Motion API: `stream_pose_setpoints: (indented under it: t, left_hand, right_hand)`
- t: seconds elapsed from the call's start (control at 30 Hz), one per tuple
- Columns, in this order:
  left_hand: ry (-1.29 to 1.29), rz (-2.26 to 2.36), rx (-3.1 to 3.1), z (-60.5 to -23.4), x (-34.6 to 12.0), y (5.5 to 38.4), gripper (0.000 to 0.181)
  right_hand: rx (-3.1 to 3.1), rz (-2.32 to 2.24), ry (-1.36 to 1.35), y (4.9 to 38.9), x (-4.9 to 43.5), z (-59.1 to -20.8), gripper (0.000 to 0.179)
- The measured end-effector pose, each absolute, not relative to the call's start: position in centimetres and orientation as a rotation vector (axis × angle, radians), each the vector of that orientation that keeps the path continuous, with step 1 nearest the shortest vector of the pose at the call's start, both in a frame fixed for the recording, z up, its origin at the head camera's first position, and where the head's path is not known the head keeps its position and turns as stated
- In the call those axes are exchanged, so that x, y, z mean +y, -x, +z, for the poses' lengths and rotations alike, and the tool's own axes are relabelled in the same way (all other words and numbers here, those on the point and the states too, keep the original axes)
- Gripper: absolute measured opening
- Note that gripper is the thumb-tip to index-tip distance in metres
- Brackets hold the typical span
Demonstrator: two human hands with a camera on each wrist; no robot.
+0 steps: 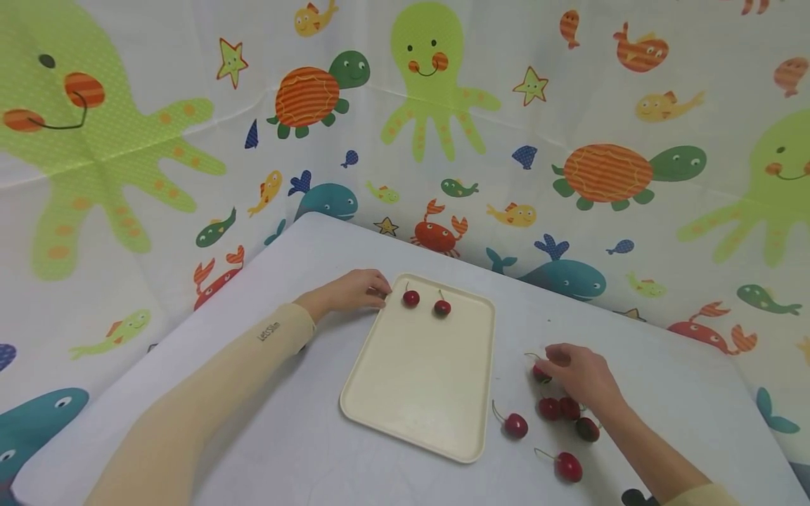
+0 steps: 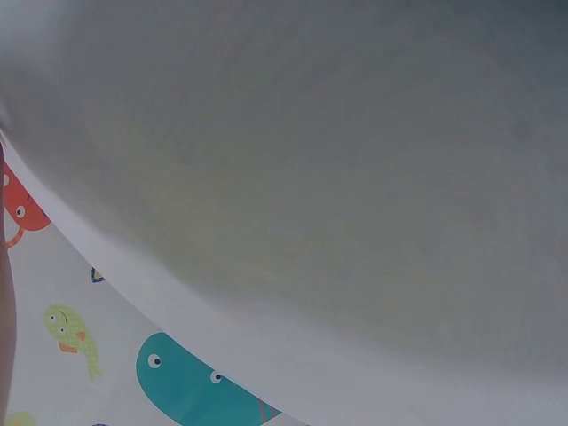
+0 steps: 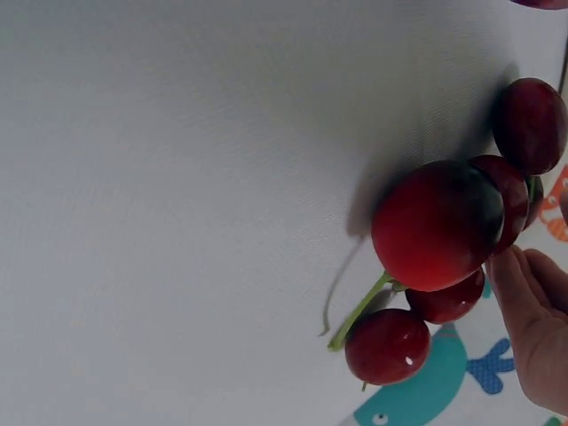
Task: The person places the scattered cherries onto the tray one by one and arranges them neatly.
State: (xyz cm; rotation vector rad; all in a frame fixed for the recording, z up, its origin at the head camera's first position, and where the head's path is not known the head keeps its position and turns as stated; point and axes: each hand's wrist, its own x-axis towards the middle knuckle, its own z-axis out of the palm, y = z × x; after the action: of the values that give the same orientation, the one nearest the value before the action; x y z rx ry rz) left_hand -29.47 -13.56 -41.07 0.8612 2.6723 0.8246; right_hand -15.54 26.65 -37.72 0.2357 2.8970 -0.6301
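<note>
Fingertips of my left hand (image 1: 351,289) touch the tray (image 1: 418,393) at its far left corner, the fingers bent. Off the tray's right edge, my right hand (image 1: 581,376) reaches down over a cherry (image 1: 541,372), thumb and fingers at its top; from this angle I cannot tell whether either hand truly pinches what it meets.

Two cherries lie on the tray along its far edge: one (image 1: 410,299) near the far left corner, the other (image 1: 442,308) nearer the middle of that edge, each with its stem up. Six lie on the table (image 1: 285,439), past the tray's right edge, counting the one at my fingers. Of these, a pair (image 1: 549,408) lies side by side below my right hand, with a darker cherry (image 1: 587,429) just beside it. Another cherry (image 1: 515,426) sits closest to the tray's near right corner, and the last (image 1: 569,466) lies nearest me. Behind the table's far edge hangs a sea-animal curtain (image 1: 411,183).
</note>
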Motion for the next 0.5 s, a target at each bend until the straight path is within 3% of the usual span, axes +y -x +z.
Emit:
stream_pose_setpoints:
  t: [0.5]
  left_hand:
    - [-0.863,0.832,2.669,-40.86,-13.47,29.42,0.030]
  right_hand:
    - [2.933,-0.539,-0.123,15.56,26.85,-38.45,0.052]
